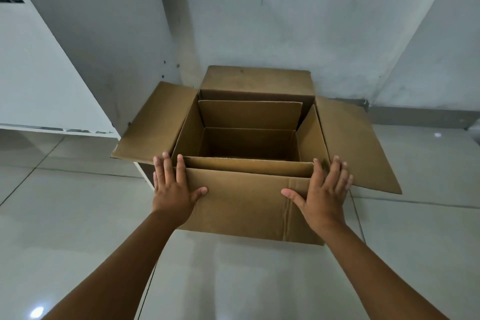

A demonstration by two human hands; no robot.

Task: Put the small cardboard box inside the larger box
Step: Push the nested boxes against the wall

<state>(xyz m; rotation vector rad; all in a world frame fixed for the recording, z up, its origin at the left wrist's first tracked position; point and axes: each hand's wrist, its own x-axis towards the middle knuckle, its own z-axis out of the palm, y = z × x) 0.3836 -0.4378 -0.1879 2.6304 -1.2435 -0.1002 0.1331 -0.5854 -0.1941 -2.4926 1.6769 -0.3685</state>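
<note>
- The larger box (345, 143) sits on the tiled floor (78, 215) against the wall (285, 21), its four top flaps folded outward. The side flaps spread wide left and right, and the near flap hangs down toward the person.
- The small cardboard box (249, 117) is already down inside the larger one, open-topped, with its own flaps standing up. Its far flap rises above the dark, empty-looking interior, and its near flap lies close behind the big box's front wall. By the look of it, the placing is done or nearly so.
- The left hand (172, 189) lies flat with fingers spread on the near flap at its left corner, gripping nothing.
- The right hand (324, 195) does the same at the right corner, palm down and fingers splayed, holding nothing.
- Handling, as a judgement: both boxes are corrugated card, probably light while empty, stiff along the walls yet floppy at the flaps, with a dry surface that should not slip. For shifting either, the walls or corners below the fold lines would likely serve better than the flaps, which would just hinge.
</note>
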